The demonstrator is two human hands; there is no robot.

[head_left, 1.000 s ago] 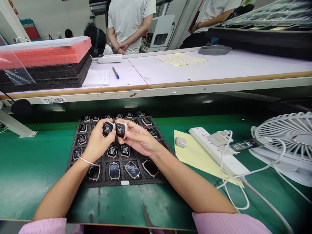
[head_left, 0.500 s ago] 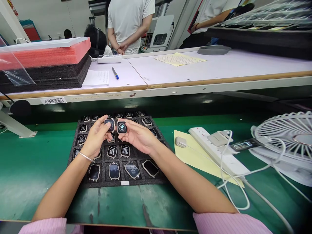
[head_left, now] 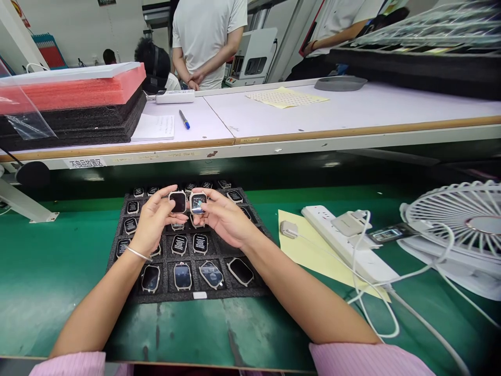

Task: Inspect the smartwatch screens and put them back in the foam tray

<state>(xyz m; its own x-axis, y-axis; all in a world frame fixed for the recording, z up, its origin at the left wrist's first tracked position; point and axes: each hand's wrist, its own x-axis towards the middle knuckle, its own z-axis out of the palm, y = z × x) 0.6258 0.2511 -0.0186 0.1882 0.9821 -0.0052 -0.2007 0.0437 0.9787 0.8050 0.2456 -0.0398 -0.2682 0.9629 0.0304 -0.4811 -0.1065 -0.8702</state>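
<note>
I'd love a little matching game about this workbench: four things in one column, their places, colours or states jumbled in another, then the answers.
Things
1. Watch in the left hand
2. Watch in the right hand
3. Pen
4. Fan

Descriptions
A. On the raised shelf, beside the written-on paper
B. Screen lit
C. White, at the right side of the bench
D. Screen dark

Pairs: 1-D, 2-B, 3-A, 4-C

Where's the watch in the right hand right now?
Left of centre in the head view, the right hand holds that watch over the foam tray, beside the dark-screened watch in the left hand.
</note>
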